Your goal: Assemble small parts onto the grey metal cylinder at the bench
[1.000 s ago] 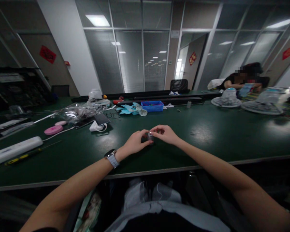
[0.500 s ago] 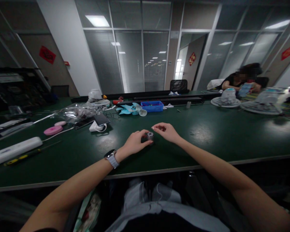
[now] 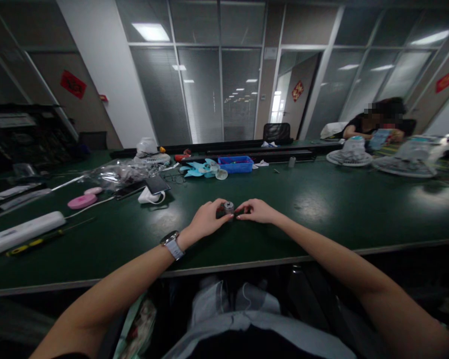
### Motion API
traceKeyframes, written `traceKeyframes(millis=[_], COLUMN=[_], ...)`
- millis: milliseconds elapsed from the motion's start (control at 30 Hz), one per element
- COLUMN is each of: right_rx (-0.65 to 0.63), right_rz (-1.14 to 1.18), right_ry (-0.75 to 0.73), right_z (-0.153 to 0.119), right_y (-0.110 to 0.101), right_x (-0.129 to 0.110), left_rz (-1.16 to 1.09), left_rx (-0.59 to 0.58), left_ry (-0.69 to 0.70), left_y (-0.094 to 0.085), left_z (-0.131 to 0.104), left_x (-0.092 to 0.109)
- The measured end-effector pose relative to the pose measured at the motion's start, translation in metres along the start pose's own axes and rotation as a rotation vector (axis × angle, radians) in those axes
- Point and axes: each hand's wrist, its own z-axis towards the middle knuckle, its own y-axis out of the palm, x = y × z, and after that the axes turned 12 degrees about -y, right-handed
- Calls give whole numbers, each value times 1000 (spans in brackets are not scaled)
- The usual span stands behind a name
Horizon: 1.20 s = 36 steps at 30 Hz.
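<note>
A small grey metal cylinder (image 3: 229, 206), like a little motor, stands upright on the green table, with a dark mark on its round top. My left hand (image 3: 208, 218), a watch on its wrist, is closed around the cylinder's left side, thumb in front and fingers behind. Close against its right side, my right hand (image 3: 260, 211) has bent fingers, thumb and index tips drawn near each other. Whatever might be between those tips is too small to make out.
On the left lie a power strip (image 3: 26, 233), a yellow-handled screwdriver (image 3: 35, 243), a pink case (image 3: 82, 201) and a white charger (image 3: 148, 196). Further back are blue fan blades (image 3: 200, 169) and a blue tray (image 3: 241, 166). A person (image 3: 374, 124) sits behind fan parts (image 3: 351, 153).
My right hand has come down and nearer to me, to the cylinder's right side. The cylinder and my left hand have shifted slightly left.
</note>
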Motion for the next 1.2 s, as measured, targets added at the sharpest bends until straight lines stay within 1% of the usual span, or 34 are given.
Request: traceKeyframes(millis=[133,233,333,400,433,500,600,667,967,1133,1200], right_rx=[11,77,240,362,406,452,460,458,407,475,476], right_rz=[-22,-9,26,59,79,117,146,150,150,167,175], right_ry=[1,7,3,-38,-72,-147,-227,-250,-254,-239,-239], right_z=[0,1,3,3,3,2,1,0,1,1,1], right_y=[1,4,4,2,1,0,1,3,7,6,6], right_x=[-2,-2,-5,-10,-13,-20,-27,-29,-27,-28,-29], left_rz=[-17,-25,-50,-71,-80,-91,-98,-100,-95,-81,-79], left_rx=[-6,-5,-15,-25,-28,-38,-62,-80,-104,-97,-95], left_ry=[-5,-6,14,25,27,33,64,90,113,101,101], left_y=[0,0,0,0,0,0,0,0,0,0,0], left_z=[0,0,0,1,1,1,1,0,-2,-1,-1], left_x=[0,-1,-1,-1,-2,-2,-1,1,5,4,4])
